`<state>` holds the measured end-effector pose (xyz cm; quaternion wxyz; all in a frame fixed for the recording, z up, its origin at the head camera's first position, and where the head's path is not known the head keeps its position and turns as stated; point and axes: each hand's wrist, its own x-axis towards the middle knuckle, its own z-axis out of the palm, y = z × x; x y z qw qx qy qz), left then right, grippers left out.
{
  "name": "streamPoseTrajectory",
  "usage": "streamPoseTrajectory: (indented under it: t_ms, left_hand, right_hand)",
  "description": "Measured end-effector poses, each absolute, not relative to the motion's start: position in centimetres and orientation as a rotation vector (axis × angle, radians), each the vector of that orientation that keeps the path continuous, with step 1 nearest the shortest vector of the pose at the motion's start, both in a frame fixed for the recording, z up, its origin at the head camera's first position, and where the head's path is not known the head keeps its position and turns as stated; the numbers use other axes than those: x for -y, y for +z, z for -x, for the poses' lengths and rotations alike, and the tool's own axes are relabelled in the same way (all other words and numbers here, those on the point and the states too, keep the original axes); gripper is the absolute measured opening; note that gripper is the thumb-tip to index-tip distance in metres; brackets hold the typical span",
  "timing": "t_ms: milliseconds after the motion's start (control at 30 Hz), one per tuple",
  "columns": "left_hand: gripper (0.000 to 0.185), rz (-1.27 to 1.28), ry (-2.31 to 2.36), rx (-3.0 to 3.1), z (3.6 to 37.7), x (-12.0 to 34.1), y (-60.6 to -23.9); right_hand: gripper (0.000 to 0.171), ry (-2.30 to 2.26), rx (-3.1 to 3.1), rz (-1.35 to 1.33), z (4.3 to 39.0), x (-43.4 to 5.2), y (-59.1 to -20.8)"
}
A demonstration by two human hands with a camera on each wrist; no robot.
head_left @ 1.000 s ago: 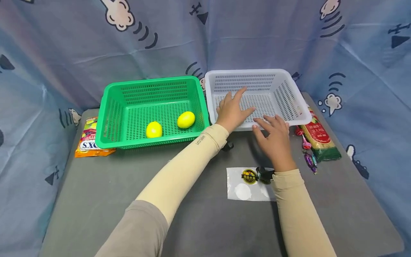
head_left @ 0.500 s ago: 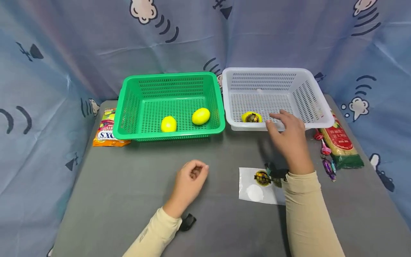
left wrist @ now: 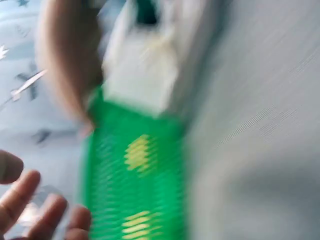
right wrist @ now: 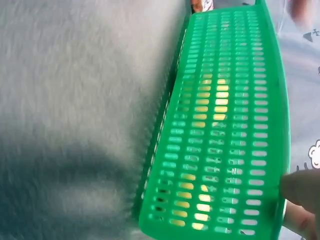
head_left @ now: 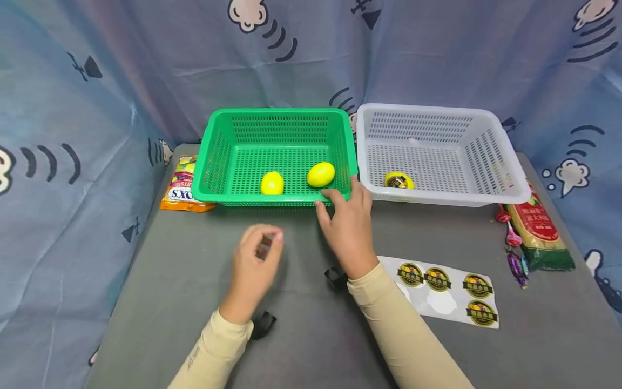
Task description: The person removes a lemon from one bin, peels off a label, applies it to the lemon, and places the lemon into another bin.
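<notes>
A green basket [head_left: 218, 162] holds two yellow lemons [head_left: 272, 183] [head_left: 321, 174]. Beside it, a white basket [head_left: 486, 162] holds one lemon with a round sticker [head_left: 398, 180]. My right hand [head_left: 340, 192] reaches with straight fingers to the green basket's front right rim, close to the nearer lemon, and holds nothing. My left hand [head_left: 264, 240] hovers over the grey table [head_left: 170, 281] in front of the green basket, fingers loosely curled, with nothing seen in it. The right wrist view shows the green basket [right wrist: 225, 125] from the side, a fingertip [right wrist: 300, 187] at its rim. The left wrist view is blurred.
A sheet of round stickers [head_left: 442, 292] lies on the table right of my right forearm. A snack packet [head_left: 182, 189] lies left of the green basket. A noodle packet [head_left: 536, 227] and lollipops [head_left: 512, 251] lie at the right edge. Blue cloth walls surround the table.
My left hand drew back from the white basket to the table, leaving the stickered lemon inside. My right hand moved left from the white basket to the green basket's front right rim.
</notes>
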<state>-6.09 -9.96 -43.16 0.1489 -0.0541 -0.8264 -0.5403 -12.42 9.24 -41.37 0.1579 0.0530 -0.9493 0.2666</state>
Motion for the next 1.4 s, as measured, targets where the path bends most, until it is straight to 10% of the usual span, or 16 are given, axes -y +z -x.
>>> streamPoseTrajectory:
  t_ms: [333, 633, 967, 1167, 1400]
  left_hand:
    - [0.047, 0.289, -0.830, 3.396, 21.7, 12.7, -36.9]
    - [0.056, 0.501, -0.881, 3.574, 24.4, 13.6, -40.1]
    - [0.058, 0.385, -1.546, 2.883, 14.8, 12.2, -34.8]
    - [0.061, 0.279, -1.518, 2.911, 5.1, 8.6, -40.1]
    - [0.065, 0.266, -1.390, 3.001, 4.0, 6.7, -44.6]
  right_hand:
    - [0.029, 0.762, 2.820, -0.120, 12.3, -9.0, -41.0]
    - [0.028, 0.755, 2.843, -0.114, 12.0, -8.7, -41.0]
    - [0.029, 0.724, 2.812, -0.118, 11.6, -9.5, -41.0]
    - [0.030, 0.721, 2.814, -0.109, 11.5, -9.7, -40.6]
    - [0.035, 0.711, 2.859, -0.137, 12.4, -9.9, -40.2]
